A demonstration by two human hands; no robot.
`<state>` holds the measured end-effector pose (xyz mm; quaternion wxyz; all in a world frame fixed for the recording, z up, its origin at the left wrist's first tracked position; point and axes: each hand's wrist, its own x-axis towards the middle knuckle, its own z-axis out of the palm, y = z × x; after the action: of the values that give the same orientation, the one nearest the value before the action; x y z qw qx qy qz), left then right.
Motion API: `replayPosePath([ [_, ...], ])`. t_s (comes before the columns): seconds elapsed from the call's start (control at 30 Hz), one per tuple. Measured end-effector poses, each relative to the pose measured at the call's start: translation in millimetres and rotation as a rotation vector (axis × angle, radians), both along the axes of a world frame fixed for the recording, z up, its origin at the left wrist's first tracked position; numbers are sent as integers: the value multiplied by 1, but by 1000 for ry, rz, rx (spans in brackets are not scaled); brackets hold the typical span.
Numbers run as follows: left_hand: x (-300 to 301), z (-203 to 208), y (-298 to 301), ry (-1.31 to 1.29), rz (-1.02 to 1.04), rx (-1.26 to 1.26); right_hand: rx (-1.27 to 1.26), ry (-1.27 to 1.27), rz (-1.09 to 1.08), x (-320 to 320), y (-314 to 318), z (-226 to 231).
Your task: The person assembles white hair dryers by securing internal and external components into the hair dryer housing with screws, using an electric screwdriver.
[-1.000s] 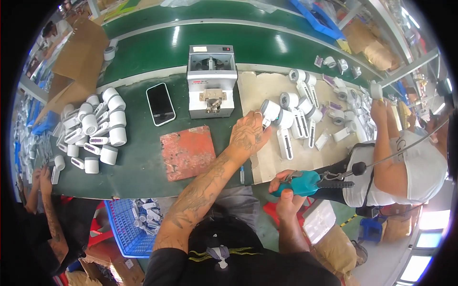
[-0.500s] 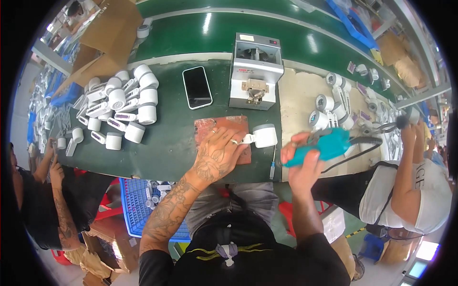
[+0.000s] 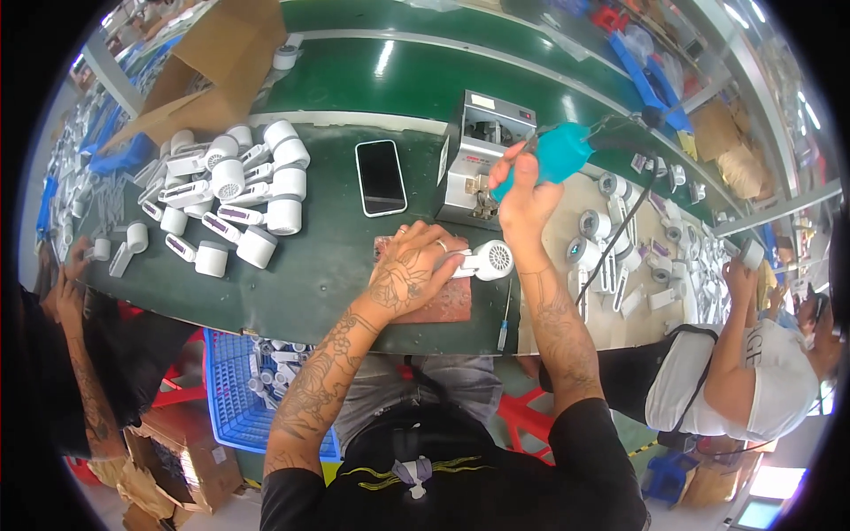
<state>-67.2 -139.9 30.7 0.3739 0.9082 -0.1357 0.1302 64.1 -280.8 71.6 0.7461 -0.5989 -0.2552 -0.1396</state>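
Our left hand (image 3: pixel 409 273) grips the fan (image 3: pixel 494 260) by its handle over the red pad (image 3: pixel 447 306), probably to keep it steady and unscratched on the bench (image 3: pixel 292 305). Our right hand (image 3: pixel 529 190) is wrapped around the driver (image 3: pixel 561 152), tip at the feeder's (image 3: pixel 496 133) front, presumably because screws come out there; we cannot tell if they touch.

A second ago my left grip (image 3: pixel 409 268) was at the cluster to the near right of the grey machine (image 3: pixel 460 175); now it is straight in front of the machine, pinning a white unit (image 3: pixel 496 259). Since half a second ago that unit has rolled, turning its round grille up. My right grip (image 3: pixel 526 188) has risen from the machine's near right to its front, bringing the teal driver's (image 3: pixel 563 150) nose beside it.
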Motion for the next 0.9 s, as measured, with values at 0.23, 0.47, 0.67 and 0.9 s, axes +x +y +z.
replayPosePath([
  [0.23, 2, -2, 3, 10, -1, -16, -65, 79, 3, -16, 0, 5],
  [0.47, 2, -1, 1, 12, 5, -28, 29, 158, 117, -56, -9, 16],
  [0.67, 0, -3, 3, -6, -3, -15, -7, 175, 121, -56, -6, 0],
  [0.9, 3, -4, -1, 7, 8, 5, -13, 216, 145, -55, -4, -12],
])
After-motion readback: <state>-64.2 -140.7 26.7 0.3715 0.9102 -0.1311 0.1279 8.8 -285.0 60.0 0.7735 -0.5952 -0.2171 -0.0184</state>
